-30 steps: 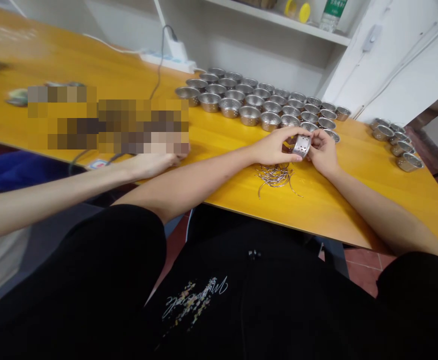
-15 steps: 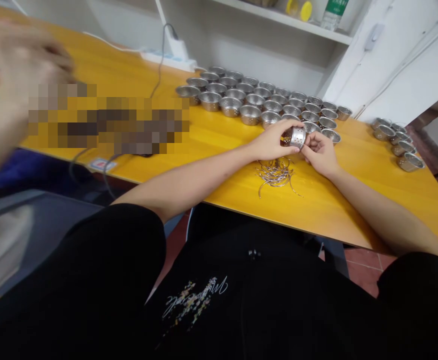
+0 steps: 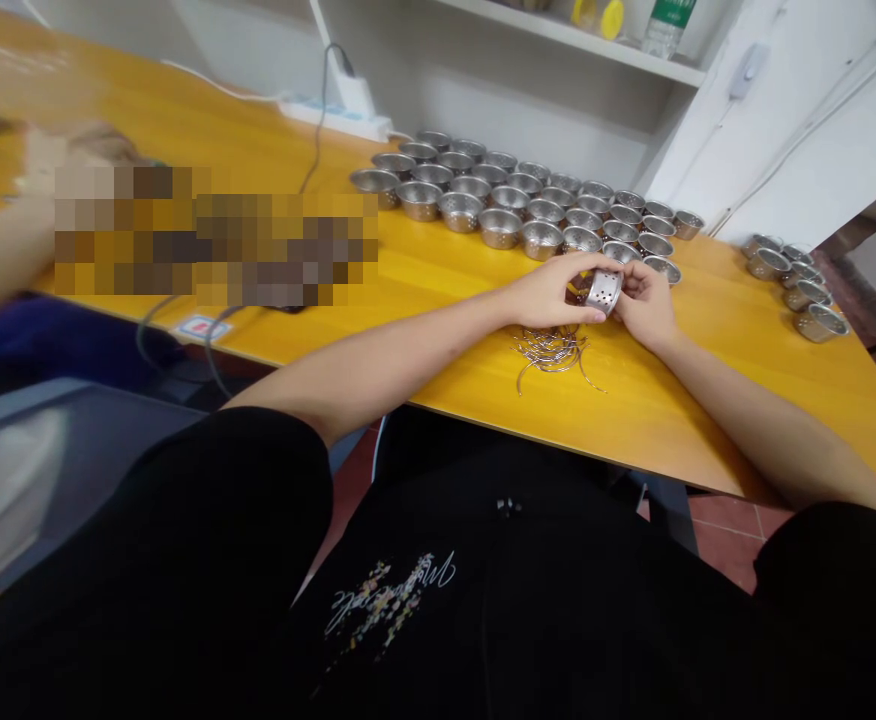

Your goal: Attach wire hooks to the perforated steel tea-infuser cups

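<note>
A small perforated metal cup [image 3: 604,292] is tipped on its side above the table. My left hand [image 3: 547,290] is closed around it from the left, with the thumb below and the fingers over the top. At the cup's right side, the bent fingers of my right hand [image 3: 648,305] press against its end. Whether those fingers also pinch a small piece is hidden. Just below my hands a loose pile of thin curved metal wires [image 3: 550,352] lies on the yellow table [image 3: 453,370].
Rows of similar metal cups [image 3: 501,230] stand behind my hands, and a smaller group [image 3: 822,322] stands at the right. Another person's arm [image 3: 3,250] reaches in at the left, beside a blurred-out patch. A power strip [image 3: 337,118] lies against the back wall.
The cup has shifted slightly right and down in my hands and turned, showing more of its holed side. The other person's hand at the left has moved lower.
</note>
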Tool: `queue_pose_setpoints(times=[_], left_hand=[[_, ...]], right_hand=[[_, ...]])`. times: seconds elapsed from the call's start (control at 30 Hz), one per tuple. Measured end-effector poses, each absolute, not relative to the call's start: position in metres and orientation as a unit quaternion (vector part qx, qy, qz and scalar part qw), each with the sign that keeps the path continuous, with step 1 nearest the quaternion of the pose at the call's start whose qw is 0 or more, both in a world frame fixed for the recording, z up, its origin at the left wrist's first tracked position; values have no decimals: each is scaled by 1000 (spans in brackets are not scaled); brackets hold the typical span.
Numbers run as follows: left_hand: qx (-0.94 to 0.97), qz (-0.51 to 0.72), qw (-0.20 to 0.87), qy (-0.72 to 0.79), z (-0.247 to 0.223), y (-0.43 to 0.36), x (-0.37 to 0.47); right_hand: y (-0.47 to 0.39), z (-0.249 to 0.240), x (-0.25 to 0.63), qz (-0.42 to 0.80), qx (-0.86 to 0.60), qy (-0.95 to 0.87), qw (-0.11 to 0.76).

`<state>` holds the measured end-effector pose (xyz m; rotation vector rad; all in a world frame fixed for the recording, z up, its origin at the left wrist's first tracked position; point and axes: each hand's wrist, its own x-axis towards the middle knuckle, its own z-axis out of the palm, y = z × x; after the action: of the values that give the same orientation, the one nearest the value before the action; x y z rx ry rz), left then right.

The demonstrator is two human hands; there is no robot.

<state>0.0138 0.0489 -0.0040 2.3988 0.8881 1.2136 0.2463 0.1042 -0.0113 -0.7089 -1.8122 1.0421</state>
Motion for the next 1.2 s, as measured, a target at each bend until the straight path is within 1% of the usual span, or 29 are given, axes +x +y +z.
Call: queue_pose_setpoints(times=[0.13,0.3,0.37,0.53,0.6,0.8,0.97,1.07,1.2], left_hand=[[811,448,129,353,-3,54,9],[802,457,103,371,-4,57,4],[805,455,111,365,-5,56,4],[824,434,170,322,-5,49,11],[831,426,172,312,-5,47,14],[815,444,137,348,-3,49,15],[807,454,106,363,-7,56,7],[807,461,117,350,-8,57,4],[811,453,163,331,-6,53,5]], right_hand=[[106,-10,248,409,-302,-728,460],[103,-9,249,409,-292,-755,422],[103,-10,249,412,-296,-751,422],[111,-14,249,416,-307,-748,417],[113,-16,249,417,-306,-751,411],[112,-12,251,408,-316,-733,443],[100,-7,250,419,-276,-763,409],[97,-5,250,418,-282,-763,405],[102,-7,249,423,-305,-746,415]])
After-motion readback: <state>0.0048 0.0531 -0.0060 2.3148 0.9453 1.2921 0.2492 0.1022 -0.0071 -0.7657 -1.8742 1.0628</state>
